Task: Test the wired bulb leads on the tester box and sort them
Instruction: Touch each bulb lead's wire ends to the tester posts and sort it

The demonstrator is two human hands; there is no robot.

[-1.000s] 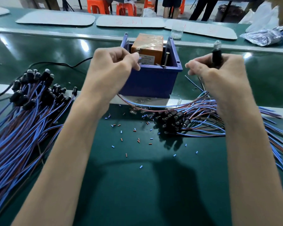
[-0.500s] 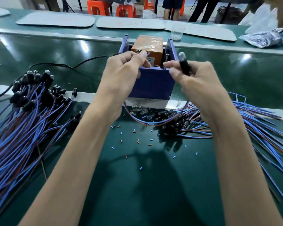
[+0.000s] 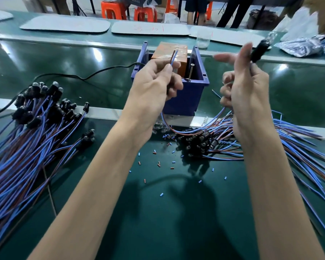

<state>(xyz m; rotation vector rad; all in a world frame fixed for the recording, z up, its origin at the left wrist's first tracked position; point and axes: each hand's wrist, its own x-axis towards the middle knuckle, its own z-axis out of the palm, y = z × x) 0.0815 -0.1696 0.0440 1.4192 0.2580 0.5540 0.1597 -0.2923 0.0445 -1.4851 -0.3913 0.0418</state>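
Two heaps of wired bulb leads take up much of the green tabletop (image 3: 158, 222). The left heap (image 3: 26, 151) has its bulbs bunched at the far end, while the right heap (image 3: 289, 132) is looser, with its bulbs toward the middle. Kept well apart like this, they read as a tested pile and an untested pile, though which is which is only a guess.

Between them and farther back stands the blue tester box (image 3: 184, 102), open at the top so a lead can be dipped in from above. A black cable (image 3: 79, 76) runs off from it to the left.

The left hand (image 3: 154, 87) hovers just in front of the box. Its thumb and forefinger pinch the wire ends (image 3: 172, 57) of one lead upright and side by side, apparently ready to touch the contacts. The right hand (image 3: 250, 91) is raised to the right of the box with its lower fingers curled and its forefinger and thumb stretched out. It holds what seems to be the same lead's black bulb holder (image 3: 259, 50) up high, probably to keep the bulb in plain sight, though blur hides the exact grip.

An upright screw (image 3: 191, 72) inside the box looks like one contact. Snippets of insulation (image 3: 158, 164) dot the tabletop.
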